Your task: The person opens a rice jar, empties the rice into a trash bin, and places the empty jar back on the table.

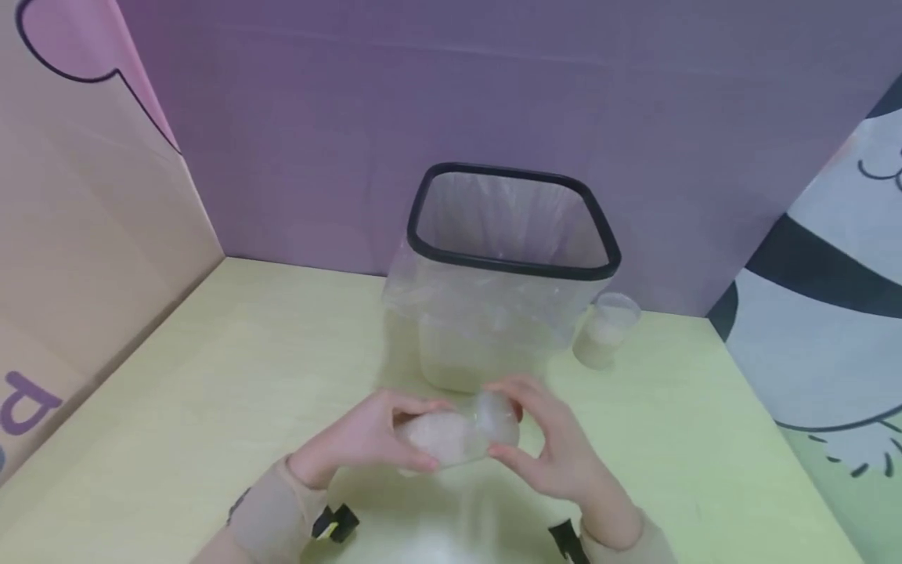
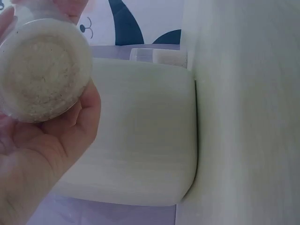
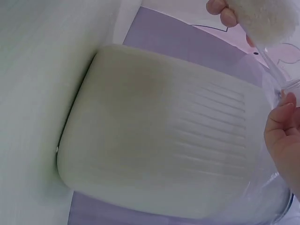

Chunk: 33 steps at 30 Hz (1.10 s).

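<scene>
Both hands hold a clear container lying on its side, low in front of the bin. My left hand (image 1: pixel 366 437) grips the end with whitish, grainy contents (image 1: pixel 440 437); the left wrist view shows the round base (image 2: pixel 44 70) of this end facing the camera. Thumb and fingers of my right hand (image 1: pixel 557 450) pinch a clear rounded piece (image 1: pixel 497 420) at the other end. Whether that is a lid, a second cup or part of the same container, I cannot tell. The right wrist view shows the right hand (image 3: pixel 286 136) beside clear plastic.
A pale bin (image 1: pixel 458 356) with a black rim (image 1: pixel 514 266) and a clear liner stands upright behind the hands. Right of it, a clear cup (image 1: pixel 604 333) with whitish contents stands on the light yellow table (image 1: pixel 282 337). Printed cloth panels (image 1: pixel 317 157) border the back and sides.
</scene>
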### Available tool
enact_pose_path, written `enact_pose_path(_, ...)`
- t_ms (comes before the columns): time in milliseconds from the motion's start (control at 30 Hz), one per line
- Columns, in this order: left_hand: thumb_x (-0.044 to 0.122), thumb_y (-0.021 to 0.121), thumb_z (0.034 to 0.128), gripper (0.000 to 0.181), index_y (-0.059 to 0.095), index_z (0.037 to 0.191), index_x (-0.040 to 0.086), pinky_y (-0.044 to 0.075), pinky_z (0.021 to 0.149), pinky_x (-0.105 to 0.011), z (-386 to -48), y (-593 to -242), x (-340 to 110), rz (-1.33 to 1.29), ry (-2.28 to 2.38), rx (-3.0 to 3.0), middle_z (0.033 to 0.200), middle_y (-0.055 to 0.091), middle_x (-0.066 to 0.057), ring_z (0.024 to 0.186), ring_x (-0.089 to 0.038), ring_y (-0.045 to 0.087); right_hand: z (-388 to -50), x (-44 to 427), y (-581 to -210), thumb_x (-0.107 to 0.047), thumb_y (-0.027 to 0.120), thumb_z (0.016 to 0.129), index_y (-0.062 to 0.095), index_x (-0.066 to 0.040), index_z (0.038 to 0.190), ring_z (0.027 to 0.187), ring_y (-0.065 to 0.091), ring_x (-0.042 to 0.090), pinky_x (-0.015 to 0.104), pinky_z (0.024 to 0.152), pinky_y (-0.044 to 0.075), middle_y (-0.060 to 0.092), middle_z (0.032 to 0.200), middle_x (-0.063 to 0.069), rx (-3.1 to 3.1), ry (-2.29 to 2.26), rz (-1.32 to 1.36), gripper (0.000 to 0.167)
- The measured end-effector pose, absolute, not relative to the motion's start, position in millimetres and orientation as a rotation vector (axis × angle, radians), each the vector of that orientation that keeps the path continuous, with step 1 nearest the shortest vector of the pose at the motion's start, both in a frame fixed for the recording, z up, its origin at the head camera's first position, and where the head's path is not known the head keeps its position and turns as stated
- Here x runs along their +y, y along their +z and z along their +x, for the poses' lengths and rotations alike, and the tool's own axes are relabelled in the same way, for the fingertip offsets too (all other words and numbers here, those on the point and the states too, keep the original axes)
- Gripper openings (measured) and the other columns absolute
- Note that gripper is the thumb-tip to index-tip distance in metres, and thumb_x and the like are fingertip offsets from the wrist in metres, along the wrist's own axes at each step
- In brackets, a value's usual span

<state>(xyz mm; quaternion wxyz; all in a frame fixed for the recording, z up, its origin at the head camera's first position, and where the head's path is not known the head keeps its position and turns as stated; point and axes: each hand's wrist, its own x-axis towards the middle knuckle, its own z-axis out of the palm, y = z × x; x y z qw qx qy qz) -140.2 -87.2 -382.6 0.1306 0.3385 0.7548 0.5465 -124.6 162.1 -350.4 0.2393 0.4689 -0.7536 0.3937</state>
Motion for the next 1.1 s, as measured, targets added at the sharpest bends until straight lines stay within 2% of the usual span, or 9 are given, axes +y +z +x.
enact_pose_path(167, 0.017, 0.081, 0.0715, 0.06, 0.06, 0.125, 0.001, 0.051, 0.071, -0.024, -139.1, -381.6, -88.9, 0.962, 1.589, 2.217, 0.12, 0.065, -0.015, 0.083, -0.01, 0.056, -125.4, 165.9, -345.3, -0.038, 0.06, 0.091, 0.054, 0.004, 0.122, 0.085, 0.052, 0.011, 0.019, 0.07, 0.048, 0.059, 0.11, 0.012, -2.178, 1.07, 1.304, 0.052)
enact_pose_path(333, 0.022, 0.081, 0.0729, 0.059, 0.06, 0.126, 0.005, 0.051, 0.07, -0.024, -138.3, -381.1, -89.2, 0.966, 1.557, 2.258, 0.119, 0.065, -0.013, 0.084, -0.011, 0.056, -123.1, 175.2, -341.8, -0.028, 0.065, 0.089, 0.047, 0.003, 0.131, 0.086, 0.056, 0.008, 0.023, 0.068, 0.054, 0.058, 0.115, 0.015, -2.365, 1.095, 1.252, 0.055)
enact_pose_path(467, 0.024, 0.081, 0.0721, 0.061, 0.06, 0.126, 0.006, 0.052, 0.069, -0.024, -138.1, -379.3, -89.0, 0.945, 1.539, 2.274, 0.118, 0.065, -0.013, 0.083, -0.011, 0.056, -119.3, 178.9, -338.0, -0.02, 0.064, 0.089, 0.045, 0.002, 0.133, 0.075, 0.055, 0.003, 0.023, 0.062, 0.053, 0.061, 0.106, 0.013, -2.494, 1.109, 1.113, 0.052)
enact_pose_path(667, 0.025, 0.081, 0.0728, 0.061, 0.06, 0.126, 0.003, 0.053, 0.069, -0.023, -138.2, -378.4, -87.3, 0.939, 1.522, 2.256, 0.122, 0.064, -0.015, 0.08, -0.007, 0.057, -111.3, 173.0, -333.9, -0.016, 0.062, 0.09, 0.052, 0.0, 0.128, 0.067, 0.054, -0.001, 0.021, 0.057, 0.051, 0.063, 0.093, 0.007, -2.645, 1.087, 0.933, 0.043)
enact_pose_path(867, 0.025, 0.081, 0.0732, 0.063, 0.058, 0.126, 0.0, 0.053, 0.068, -0.022, -137.6, -378.7, -85.7, 0.937, 1.498, 2.249, 0.121, 0.063, -0.016, 0.079, -0.006, 0.057, -110.3, 167.6, -334.1, -0.018, 0.064, 0.089, 0.061, -0.004, 0.117, 0.063, 0.053, -0.002, 0.021, 0.054, 0.051, 0.064, 0.081, -0.002, -2.687, 1.126, 0.898, 0.031)
enact_pose_path(1000, 0.026, 0.081, 0.0727, 0.062, 0.059, 0.127, 0.005, 0.053, 0.065, -0.024, -137.3, -378.8, -85.8, 0.936, 1.484, 2.26, 0.116, 0.066, -0.01, 0.077, -0.007, 0.056, -110.4, 167.6, -333.7, -0.019, 0.065, 0.089, 0.062, -0.004, 0.115, 0.063, 0.053, -0.002, 0.02, 0.055, 0.05, 0.062, 0.076, -0.006, -2.698, 1.128, 0.899, 0.03)
enact_pose_path(1100, 0.026, 0.081, 0.0723, 0.063, 0.059, 0.128, 0.006, 0.054, 0.063, -0.025, -137.1, -378.8, -86.0, 0.935, 1.478, 2.261, 0.113, 0.067, -0.007, 0.076, -0.008, 0.056, -110.4, 168.9, -333.1, -0.018, 0.066, 0.087, 0.062, -0.005, 0.114, 0.063, 0.052, -0.002, 0.02, 0.056, 0.05, 0.062, 0.077, -0.006, -2.695, 1.119, 0.929, 0.03)
